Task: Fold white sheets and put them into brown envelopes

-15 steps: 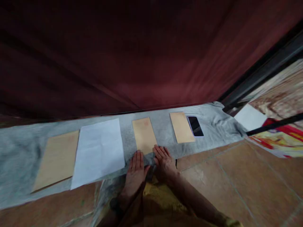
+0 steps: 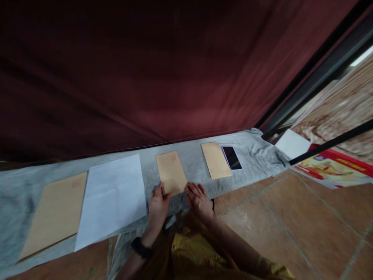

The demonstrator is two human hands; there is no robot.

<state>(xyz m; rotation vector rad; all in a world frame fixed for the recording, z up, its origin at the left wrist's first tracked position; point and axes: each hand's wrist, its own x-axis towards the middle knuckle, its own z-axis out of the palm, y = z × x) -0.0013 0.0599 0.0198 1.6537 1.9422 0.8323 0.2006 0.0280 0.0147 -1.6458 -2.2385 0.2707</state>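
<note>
A small tan envelope [image 2: 171, 173] with a faint reddish mark lies on the grey cloth [image 2: 152, 167] in front of me. My left hand [image 2: 157, 207] is closed on its lower left edge, thumb and fingers bent around it. At the lower right corner, my right hand [image 2: 199, 199] pinches the same envelope, fingertips together. Left of it lies a large white sheet of paper [image 2: 113, 200], close to the left hand. Beyond the sheet is a larger tan envelope [image 2: 56, 212]. To the right, another tan envelope [image 2: 216, 160] rests beside a dark-screened phone [image 2: 232, 158].
A dark red curtain-like surface [image 2: 175, 85] rises behind the cloth strip. Dark metal bars [image 2: 309, 74] slant on the right, near a white sheet [image 2: 292, 144] and a colourful printed box or poster [image 2: 332, 167]. Brown floor tiles [image 2: 291, 206] lie below.
Both hands were lying flat with fingers stretched at the envelope's bottom edge. Now their fingers are bent around its lower corners. The view has shifted slightly.
</note>
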